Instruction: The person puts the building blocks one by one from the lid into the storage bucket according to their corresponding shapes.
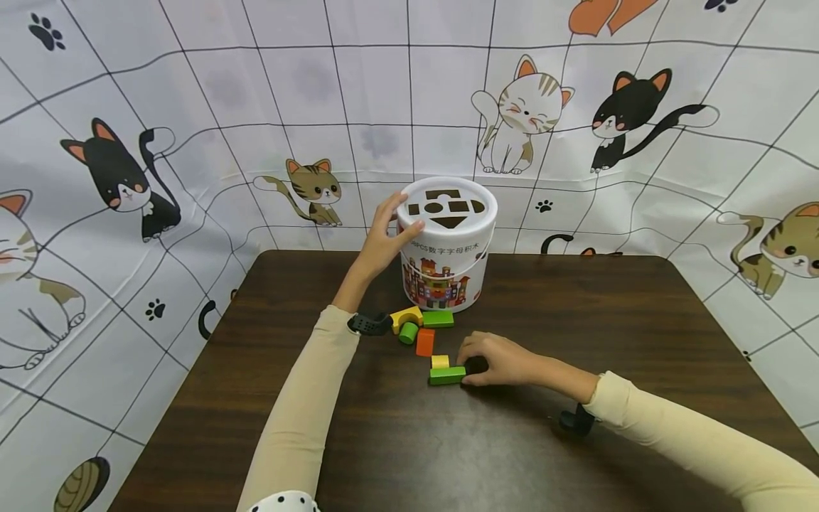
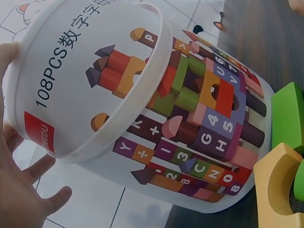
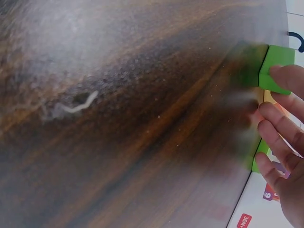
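The left hand (image 1: 382, 245) is up against the side of the white tub (image 1: 448, 274), fingers spread and fairly straight, with the fingertips reaching the edge of its lid (image 1: 446, 206) (the lid has shape cut-outs in it, a triangle, a circle, an arch and so on). The left wrist view shows the same thing close up: the palm and fingers (image 2: 45, 199) lie flat on the tub wall, not curled round anything, right beside the printed picture of coloured blocks. The right hand (image 1: 495, 359) is lower down on the dark wooden table (image 1: 640, 341), knuckles up and fingers bent, with the fingertips at the end of a green block (image 1: 447, 375). In the right wrist view the fingers (image 3: 280, 142) touch that green block, but I honestly can't tell whether it's a real pinch or the fingers are only resting against it. Just above the green block, touching it, sits a small yellow block (image 1: 439, 361). Between that hand and the tub there's a little pile: an orange block (image 1: 425, 342), a green cylinder (image 1: 408, 333), a yellow arch (image 1: 406, 317) and another green brick (image 1: 438, 318) just in front of the tub's base. Behind everything hangs a cat-print cloth (image 1: 192, 107).
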The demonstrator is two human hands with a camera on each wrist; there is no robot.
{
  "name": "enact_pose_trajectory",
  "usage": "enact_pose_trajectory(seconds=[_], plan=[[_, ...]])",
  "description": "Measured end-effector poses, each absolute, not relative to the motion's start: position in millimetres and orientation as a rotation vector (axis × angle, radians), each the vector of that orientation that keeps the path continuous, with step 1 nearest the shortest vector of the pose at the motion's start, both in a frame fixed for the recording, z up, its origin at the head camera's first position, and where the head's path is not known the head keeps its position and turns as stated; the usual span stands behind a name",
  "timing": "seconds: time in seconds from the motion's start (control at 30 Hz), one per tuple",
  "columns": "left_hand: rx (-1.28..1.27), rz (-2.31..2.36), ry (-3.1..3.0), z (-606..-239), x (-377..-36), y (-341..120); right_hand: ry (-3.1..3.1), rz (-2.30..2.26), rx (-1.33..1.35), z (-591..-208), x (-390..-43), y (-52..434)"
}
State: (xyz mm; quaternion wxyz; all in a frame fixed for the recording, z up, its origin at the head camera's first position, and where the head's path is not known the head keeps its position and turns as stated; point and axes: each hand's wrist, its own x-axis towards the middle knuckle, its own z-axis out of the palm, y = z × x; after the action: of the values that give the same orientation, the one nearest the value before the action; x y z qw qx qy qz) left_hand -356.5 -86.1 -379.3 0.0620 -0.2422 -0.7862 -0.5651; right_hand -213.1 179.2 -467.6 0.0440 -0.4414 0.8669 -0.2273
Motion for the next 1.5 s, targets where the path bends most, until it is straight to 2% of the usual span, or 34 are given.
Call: enact_pose_trajectory(seconds=[0.37, 0.67, 1.17, 1.5], plan=[[-0.726, -1.709, -2.384, -380.2, -357.5, -86.1, 2.559, -0.837, -1.302, -462.9, -218.0, 181.2], [-0.760, -1.745, -2.348, -378.4, -356.3, -86.1, 2.487, -0.910, -1.292, -442.4, -223.5, 182.3], [-0.723, -1.731, -2.396, -377.5, -356.2, -86.4, 2.650, -0.897, -1.347, -386.9, -237.5, 190.6], [-0.745, -1.775, -2.382, -346.9, -323.6, -84.2, 2.757, -0.956, -1.360, -325.8, -251.0, 192.2]])
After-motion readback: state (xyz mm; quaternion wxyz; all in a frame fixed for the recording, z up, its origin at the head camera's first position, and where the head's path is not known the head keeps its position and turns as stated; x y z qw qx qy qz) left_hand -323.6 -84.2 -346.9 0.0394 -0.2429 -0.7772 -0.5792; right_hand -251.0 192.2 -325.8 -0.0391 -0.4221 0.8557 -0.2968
